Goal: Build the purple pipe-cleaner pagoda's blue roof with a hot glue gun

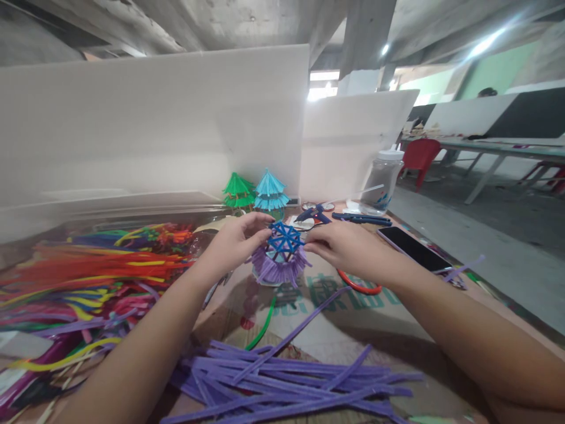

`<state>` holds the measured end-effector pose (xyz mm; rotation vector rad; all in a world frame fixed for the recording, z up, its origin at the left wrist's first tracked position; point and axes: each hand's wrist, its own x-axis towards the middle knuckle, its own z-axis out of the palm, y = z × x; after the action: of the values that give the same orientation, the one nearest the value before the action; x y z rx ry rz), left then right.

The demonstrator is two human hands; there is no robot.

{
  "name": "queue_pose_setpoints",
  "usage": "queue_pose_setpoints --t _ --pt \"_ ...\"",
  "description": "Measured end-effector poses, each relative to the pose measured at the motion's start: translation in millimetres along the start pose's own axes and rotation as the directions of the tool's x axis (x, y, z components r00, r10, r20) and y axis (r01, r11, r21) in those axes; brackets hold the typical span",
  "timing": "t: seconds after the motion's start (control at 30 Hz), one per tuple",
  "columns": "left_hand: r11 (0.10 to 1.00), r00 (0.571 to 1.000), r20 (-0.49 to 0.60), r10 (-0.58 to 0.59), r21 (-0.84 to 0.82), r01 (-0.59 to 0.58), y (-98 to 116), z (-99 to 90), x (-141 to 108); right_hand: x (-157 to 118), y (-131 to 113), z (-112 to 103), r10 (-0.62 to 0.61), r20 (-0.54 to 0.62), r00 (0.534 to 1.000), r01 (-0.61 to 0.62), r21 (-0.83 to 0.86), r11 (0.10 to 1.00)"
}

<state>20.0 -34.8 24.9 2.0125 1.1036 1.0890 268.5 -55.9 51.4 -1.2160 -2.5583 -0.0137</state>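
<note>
A small pipe-cleaner pavilion stands in front of me, with a fringed purple lower roof [282, 271] and a blue spoked frame [285, 237] on top. My left hand [241, 238] has its thumb and fingers closed on the left edge of the blue frame. From the right, my right hand [338, 244] pinches at the frame's opposite edge, its fingertips pressed together. Nearer to me lies a loose pile of purple pipe cleaners [291, 383]. A single green pipe cleaner [262, 327] curves on the cardboard between pile and pavilion.
Behind stand a green pagoda [239, 191] and a light blue one [270, 191]. A glue gun [315, 213], a dark blue cutter [362, 219], red-handled scissors [359, 282], a phone [414, 249] and a plastic bottle [380, 182] lie around. Coloured pipe cleaners [97, 268] fill the left.
</note>
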Motion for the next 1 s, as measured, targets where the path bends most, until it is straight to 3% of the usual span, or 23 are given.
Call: queue_pose_setpoints --t 0.23,0.53,0.67,0.8,0.9,1.0 --pt "0.997 0.997 0.011 -0.07 -0.022 0.07 -1.2 -0.7 1.6 1.1 -0.6 0.7 0.001 -0.065 0.998 0.003 0.054 0.999" --pt "1.0 1.0 -0.016 -0.003 -0.016 0.003 -6.5 -0.1 2.1 4.3 4.9 3.7 0.03 -0.061 0.998 -0.026 0.074 0.997" --pt "0.998 1.0 -0.001 -0.022 -0.061 0.022 -3.8 -1.1 2.1 9.0 5.7 5.3 0.082 -0.005 0.997 -0.077 0.288 0.954" --pt "0.996 0.999 0.002 -0.041 -0.084 0.041 -1.0 -4.3 2.7 14.8 8.0 7.3 0.075 0.134 0.988 -0.133 0.497 0.858" --pt "0.993 0.995 -0.006 -0.099 -0.069 0.098 -0.8 -7.7 3.9 15.8 7.9 7.2 0.058 0.177 0.983 -0.144 0.522 0.841" --pt "0.996 0.996 -0.007 -0.086 0.034 0.086 0.9 -9.9 4.3 13.6 5.5 6.2 0.058 0.117 0.991 -0.109 0.491 0.864"
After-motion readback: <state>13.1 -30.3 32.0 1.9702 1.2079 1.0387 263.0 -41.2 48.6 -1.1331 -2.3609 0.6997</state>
